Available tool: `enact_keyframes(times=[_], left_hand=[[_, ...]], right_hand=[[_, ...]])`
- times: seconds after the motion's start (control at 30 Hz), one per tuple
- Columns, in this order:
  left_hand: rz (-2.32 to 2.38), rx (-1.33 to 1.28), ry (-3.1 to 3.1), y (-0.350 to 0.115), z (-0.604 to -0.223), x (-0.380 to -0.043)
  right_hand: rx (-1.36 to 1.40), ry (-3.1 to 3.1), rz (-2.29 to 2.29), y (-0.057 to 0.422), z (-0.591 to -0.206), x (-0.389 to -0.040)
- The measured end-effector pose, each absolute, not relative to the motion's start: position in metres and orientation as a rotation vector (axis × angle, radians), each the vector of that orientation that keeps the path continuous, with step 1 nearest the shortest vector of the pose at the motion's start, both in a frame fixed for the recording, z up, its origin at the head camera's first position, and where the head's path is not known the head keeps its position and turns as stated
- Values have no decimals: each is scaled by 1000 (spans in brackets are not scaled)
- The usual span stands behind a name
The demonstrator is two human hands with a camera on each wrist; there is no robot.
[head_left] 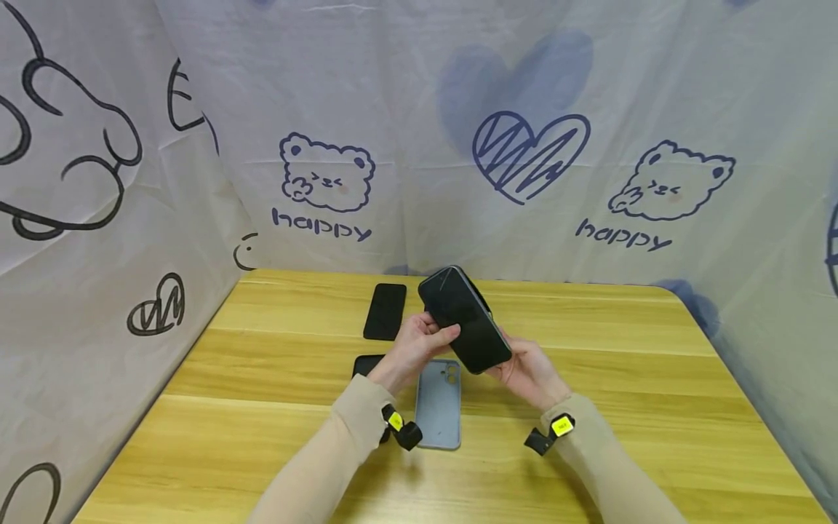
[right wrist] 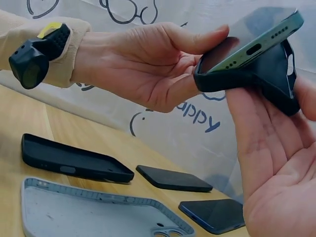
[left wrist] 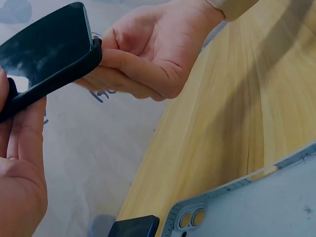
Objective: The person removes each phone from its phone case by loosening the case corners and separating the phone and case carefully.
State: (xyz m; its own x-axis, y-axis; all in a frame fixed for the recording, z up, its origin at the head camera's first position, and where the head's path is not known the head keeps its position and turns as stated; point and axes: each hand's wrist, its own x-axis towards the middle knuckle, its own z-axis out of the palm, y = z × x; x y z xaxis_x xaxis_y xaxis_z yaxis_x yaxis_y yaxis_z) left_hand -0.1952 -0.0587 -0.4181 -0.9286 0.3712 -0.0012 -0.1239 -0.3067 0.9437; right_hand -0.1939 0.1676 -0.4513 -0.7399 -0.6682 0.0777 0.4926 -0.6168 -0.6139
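Observation:
Both hands hold a smartphone (head_left: 466,320) raised over the table, its dark screen facing up. A black phone case (right wrist: 261,84) is partly around it. In the right wrist view, the phone's port end sticks out of the case, which bends away from it. My left hand (head_left: 414,348) grips the left long side, thumb over the screen and fingers beneath. At the near right end, my right hand (head_left: 529,370) holds the case and phone from below; its fingers (right wrist: 254,133) press under the case's side. Most of the case's back is hidden.
On the wooden table (head_left: 622,407) below lie a pale blue-grey phone case (head_left: 439,407), open side up, and a black case (right wrist: 74,160) beside it. Farther back are a black phone (head_left: 385,311) and a dark blue-edged phone (right wrist: 212,216). Printed cloth (head_left: 406,145) hangs behind the table.

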Motion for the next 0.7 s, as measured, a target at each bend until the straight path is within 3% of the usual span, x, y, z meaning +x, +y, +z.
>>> enact_keyframes(times=[0.7], left_hand=[[2230,239,1751,-59,-429,-195]], right_hand=[[-18,1788,-2244,162,-437,-202]])
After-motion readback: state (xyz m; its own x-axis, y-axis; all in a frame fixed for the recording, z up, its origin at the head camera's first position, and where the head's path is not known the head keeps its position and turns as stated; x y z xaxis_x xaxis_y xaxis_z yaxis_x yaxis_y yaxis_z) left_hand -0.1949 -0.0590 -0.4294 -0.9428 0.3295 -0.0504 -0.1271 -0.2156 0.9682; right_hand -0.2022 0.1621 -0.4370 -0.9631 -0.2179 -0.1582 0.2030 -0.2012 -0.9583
